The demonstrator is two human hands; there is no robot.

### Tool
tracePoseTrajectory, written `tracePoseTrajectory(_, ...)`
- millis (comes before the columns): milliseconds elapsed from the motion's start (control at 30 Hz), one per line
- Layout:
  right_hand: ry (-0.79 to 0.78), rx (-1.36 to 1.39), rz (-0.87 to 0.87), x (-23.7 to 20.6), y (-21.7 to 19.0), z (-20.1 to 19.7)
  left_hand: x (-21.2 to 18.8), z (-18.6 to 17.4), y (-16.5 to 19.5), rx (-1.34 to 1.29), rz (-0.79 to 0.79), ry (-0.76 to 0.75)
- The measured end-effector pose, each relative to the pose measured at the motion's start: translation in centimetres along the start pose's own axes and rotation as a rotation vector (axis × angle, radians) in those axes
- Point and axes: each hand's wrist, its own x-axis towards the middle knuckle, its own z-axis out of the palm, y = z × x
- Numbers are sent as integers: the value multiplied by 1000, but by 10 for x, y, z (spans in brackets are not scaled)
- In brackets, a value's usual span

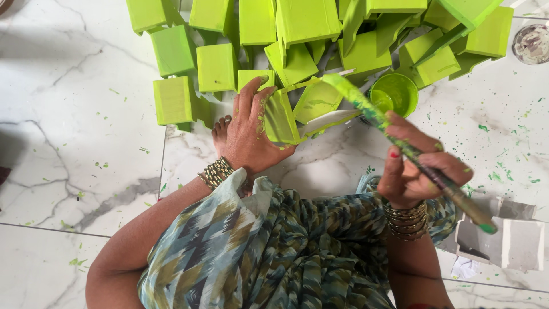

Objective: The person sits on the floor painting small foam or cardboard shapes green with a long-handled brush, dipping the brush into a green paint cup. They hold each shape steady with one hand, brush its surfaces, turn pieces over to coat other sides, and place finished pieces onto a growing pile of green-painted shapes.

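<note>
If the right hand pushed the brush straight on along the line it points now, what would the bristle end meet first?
The right hand holds the paintbrush angled up-left. Its tip lies over the half-painted wooden piece that the left hand steadies, so it would likely meet that piece first. The green paint cup sits beside the line; depth is unclear.

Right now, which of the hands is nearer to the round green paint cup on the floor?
Right. The right hand, gripping a paint-smeared brush, sits just below the paint cup. The left hand holds a green piece further off to the cup's left.
</note>
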Motion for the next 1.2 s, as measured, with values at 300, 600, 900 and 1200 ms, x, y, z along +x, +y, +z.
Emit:
tracePoseTrajectory(300, 135, 49, 89, 7, -12, -5, -1, 1, 0, 5, -17, -1)
tracePoseTrajectory(600, 2, -3, -60, -1, 3, 1, 0, -9, 6, 85, -30, -38)
tracePoseTrajectory(900, 320, 36, 301, 11, -2, -29, 0, -9, 0, 5, 52, 51)
tracePoseTrajectory(1200, 249, 75, 301, 3, 6, -18, -1, -7, 2, -13, 41, 15)
